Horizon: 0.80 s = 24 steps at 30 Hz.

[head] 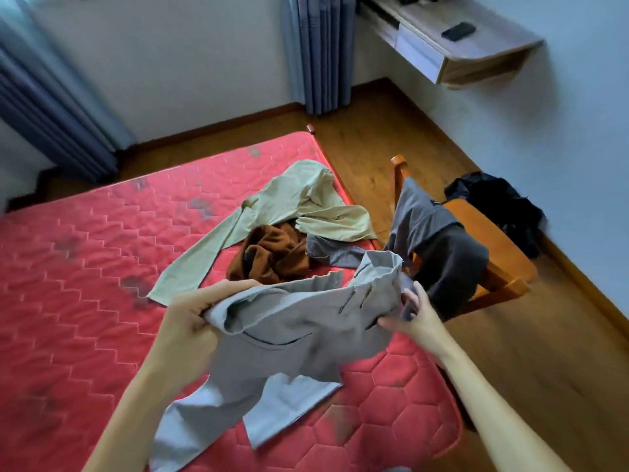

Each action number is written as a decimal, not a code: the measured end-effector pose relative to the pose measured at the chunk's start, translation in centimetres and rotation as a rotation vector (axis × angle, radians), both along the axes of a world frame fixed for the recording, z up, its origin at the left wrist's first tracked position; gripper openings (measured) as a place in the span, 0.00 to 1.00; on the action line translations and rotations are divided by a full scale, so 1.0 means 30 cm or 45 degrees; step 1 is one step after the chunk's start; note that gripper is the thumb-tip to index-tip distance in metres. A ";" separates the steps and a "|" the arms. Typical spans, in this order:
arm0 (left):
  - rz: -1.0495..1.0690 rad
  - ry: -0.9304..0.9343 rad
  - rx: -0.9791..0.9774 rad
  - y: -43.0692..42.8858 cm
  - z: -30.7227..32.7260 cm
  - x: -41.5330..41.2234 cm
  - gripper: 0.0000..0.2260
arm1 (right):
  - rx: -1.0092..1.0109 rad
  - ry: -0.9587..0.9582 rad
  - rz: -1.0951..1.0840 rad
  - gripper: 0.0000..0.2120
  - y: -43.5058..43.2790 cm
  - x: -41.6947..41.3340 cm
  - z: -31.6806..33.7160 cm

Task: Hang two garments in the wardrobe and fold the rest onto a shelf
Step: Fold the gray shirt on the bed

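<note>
A pair of light grey trousers (pixel 292 338) hangs above the red mattress (pixel 85 284), held at the waistband by both hands. My left hand (pixel 194 321) grips the waistband's left side and my right hand (pixel 413 313) grips its right side. The legs trail down onto the mattress. Behind them lie a beige long-sleeved garment (pixel 272 212), a crumpled brown garment (pixel 269 255) and a grey garment (pixel 335 255). The wardrobe and shelf are out of view.
A wooden chair (pixel 490 253) stands right of the bed with a dark grey garment (pixel 439 247) draped over it. A black garment (pixel 500 202) lies beyond it by the wall. A wall-mounted desk (pixel 452 39) and blue curtains (pixel 320 52) are at the back.
</note>
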<state>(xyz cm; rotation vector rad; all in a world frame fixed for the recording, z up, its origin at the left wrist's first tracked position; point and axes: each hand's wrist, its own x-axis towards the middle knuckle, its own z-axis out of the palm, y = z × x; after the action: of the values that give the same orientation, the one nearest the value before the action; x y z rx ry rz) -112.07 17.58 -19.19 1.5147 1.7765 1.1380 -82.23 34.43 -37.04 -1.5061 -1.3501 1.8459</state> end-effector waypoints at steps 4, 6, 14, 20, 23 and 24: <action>0.067 -0.010 0.130 -0.074 0.136 -0.112 0.39 | -0.208 0.284 0.152 0.60 0.023 -0.091 0.069; 0.108 -0.037 0.191 -0.108 0.197 -0.168 0.35 | -0.233 0.399 0.240 0.49 0.017 -0.161 0.109; 0.382 0.018 0.282 -0.171 0.309 -0.326 0.20 | -0.019 0.545 0.114 0.22 -0.002 -0.375 0.456; 0.553 -0.032 0.319 -0.183 0.382 -0.381 0.22 | 0.324 0.688 0.208 0.18 0.030 -0.434 0.781; 0.656 0.039 0.371 -0.216 0.479 -0.410 0.12 | 0.419 0.803 0.251 0.14 0.081 -0.386 0.905; 0.670 0.052 0.379 -0.236 0.525 -0.416 0.05 | 0.421 0.862 0.260 0.13 0.102 -0.361 0.935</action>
<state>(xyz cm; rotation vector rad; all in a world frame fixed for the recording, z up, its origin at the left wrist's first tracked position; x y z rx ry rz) -124.55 10.49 -3.43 1.2575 2.1835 1.6966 -93.06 37.50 -8.98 -0.5144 -1.3902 1.8789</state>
